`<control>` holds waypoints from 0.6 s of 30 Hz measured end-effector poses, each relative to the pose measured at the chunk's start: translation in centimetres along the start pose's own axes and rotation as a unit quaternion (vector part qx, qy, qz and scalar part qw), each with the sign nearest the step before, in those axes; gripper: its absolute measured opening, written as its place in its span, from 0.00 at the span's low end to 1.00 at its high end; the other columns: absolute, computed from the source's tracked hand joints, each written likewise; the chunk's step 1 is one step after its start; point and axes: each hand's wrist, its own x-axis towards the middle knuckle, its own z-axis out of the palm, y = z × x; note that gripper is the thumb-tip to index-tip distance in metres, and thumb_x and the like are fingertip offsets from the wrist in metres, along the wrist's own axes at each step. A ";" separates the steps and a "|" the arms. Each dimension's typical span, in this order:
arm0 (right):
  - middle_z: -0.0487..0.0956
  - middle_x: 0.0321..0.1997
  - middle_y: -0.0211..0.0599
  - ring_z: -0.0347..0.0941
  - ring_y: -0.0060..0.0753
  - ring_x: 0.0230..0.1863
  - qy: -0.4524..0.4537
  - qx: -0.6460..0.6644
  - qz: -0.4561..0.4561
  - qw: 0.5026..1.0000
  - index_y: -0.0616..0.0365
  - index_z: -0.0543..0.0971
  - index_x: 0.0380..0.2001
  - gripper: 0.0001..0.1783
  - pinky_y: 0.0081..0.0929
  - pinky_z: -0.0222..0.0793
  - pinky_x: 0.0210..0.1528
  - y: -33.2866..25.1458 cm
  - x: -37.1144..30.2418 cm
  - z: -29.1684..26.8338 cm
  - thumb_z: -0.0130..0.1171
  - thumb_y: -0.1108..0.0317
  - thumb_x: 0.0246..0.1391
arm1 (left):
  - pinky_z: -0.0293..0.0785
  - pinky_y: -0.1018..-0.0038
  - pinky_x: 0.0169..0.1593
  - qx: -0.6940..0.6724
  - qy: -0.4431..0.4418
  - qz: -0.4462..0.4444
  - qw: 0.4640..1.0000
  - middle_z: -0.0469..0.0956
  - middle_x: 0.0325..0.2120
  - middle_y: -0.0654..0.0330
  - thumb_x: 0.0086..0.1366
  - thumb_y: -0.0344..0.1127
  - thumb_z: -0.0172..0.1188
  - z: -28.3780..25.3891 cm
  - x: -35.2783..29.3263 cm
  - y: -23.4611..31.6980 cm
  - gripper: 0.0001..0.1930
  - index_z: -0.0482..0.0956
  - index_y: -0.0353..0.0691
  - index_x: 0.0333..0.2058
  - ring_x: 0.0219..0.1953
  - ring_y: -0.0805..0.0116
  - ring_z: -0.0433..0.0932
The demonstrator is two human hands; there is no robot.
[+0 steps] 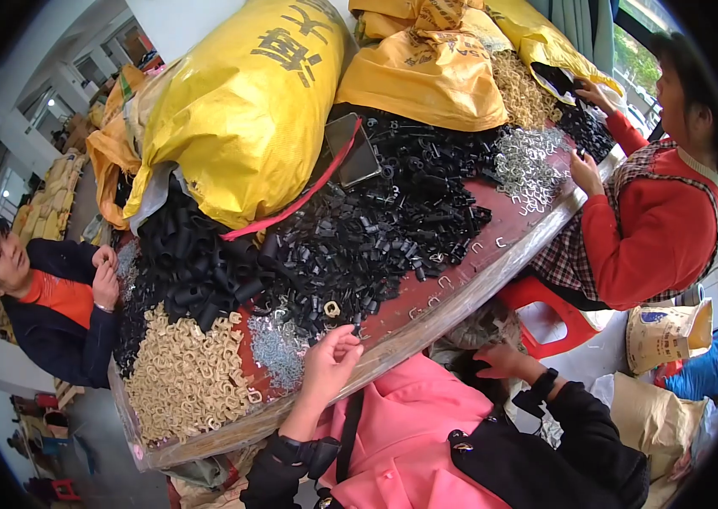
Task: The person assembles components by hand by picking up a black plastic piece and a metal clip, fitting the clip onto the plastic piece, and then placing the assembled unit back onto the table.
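My left hand (333,363) is over the near edge of the table, its thumb and fingers pinched on a small black plastic part (356,328). Just beyond it are a heap of small black plastic parts (350,246) and one tan ring-shaped piece (331,309). Beside that hand lie a patch of small bluish-silver metal pieces (278,349) and a large heap of tan plastic pieces (185,373). My right hand (505,361) hangs lower, off the table's edge, above a sack (486,327). Its fingers look apart, with nothing visible in them.
Yellow sacks (249,110) and an orange sack (423,81) stand along the far side. Black tubes (193,254) and silver hooks (529,165) lie in heaps. One person (53,297) sits left, another (647,195) right by a red stool (550,322). Wrapped edging (427,335) borders the table.
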 end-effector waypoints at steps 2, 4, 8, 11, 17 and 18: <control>0.75 0.35 0.41 0.71 0.38 0.38 -0.111 0.373 -0.072 0.918 0.61 0.75 0.36 0.16 0.28 0.66 0.40 -1.7 3.3 -7.3 0.53 0.60 0.49 | 0.69 0.82 0.38 0.084 0.007 0.005 0.996 0.75 0.32 0.61 0.53 0.24 0.55 -0.1 -0.3 -0.1 0.14 0.72 0.36 0.40 0.34 0.75 0.73; 0.75 0.36 0.42 0.71 0.38 0.38 -0.094 0.470 -0.111 0.870 0.61 0.74 0.36 0.16 0.27 0.66 0.39 -3.0 5.7 -12.9 0.54 0.60 0.49 | 0.70 0.79 0.35 0.229 0.020 0.118 0.966 0.74 0.29 0.61 0.50 0.25 0.55 0.2 0.4 -0.5 0.11 0.74 0.37 0.35 0.32 0.70 0.73; 0.73 0.29 0.43 0.71 0.42 0.35 0.073 0.312 -0.105 0.941 0.61 0.72 0.30 0.12 0.32 0.67 0.34 -3.9 11.9 -16.7 0.55 0.64 0.44 | 0.71 0.71 0.32 0.380 0.019 0.214 0.900 0.71 0.25 0.59 0.48 0.29 0.55 1.0 1.4 -1.6 0.05 0.74 0.39 0.27 0.30 0.62 0.72; 0.71 0.26 0.43 0.71 0.44 0.34 0.115 0.174 -0.058 0.976 0.60 0.71 0.28 0.11 0.36 0.67 0.31 -3.6 14.2 -15.8 0.55 0.66 0.41 | 0.71 0.68 0.31 0.429 0.007 0.243 0.870 0.69 0.24 0.58 0.47 0.30 0.54 1.2 2.1 -1.9 0.03 0.72 0.40 0.23 0.29 0.60 0.71; 0.71 0.29 0.43 0.72 0.45 0.30 0.051 0.072 -0.112 0.990 0.59 0.69 0.25 0.09 0.35 0.69 0.29 -3.7 16.8 -13.9 0.54 0.67 0.39 | 0.71 0.68 0.31 0.489 0.000 0.250 0.836 0.68 0.24 0.58 0.45 0.28 0.52 1.3 2.5 -1.8 0.02 0.69 0.40 0.21 0.29 0.60 0.71; 0.71 0.29 0.43 0.72 0.45 0.30 0.050 0.071 -0.119 0.989 0.59 0.69 0.25 0.09 0.35 0.69 0.29 -3.9 17.0 -13.8 0.54 0.67 0.39 | 0.71 0.68 0.31 0.490 0.005 0.246 0.836 0.68 0.24 0.58 0.45 0.28 0.52 1.2 2.5 -1.8 0.02 0.69 0.40 0.21 0.29 0.60 0.71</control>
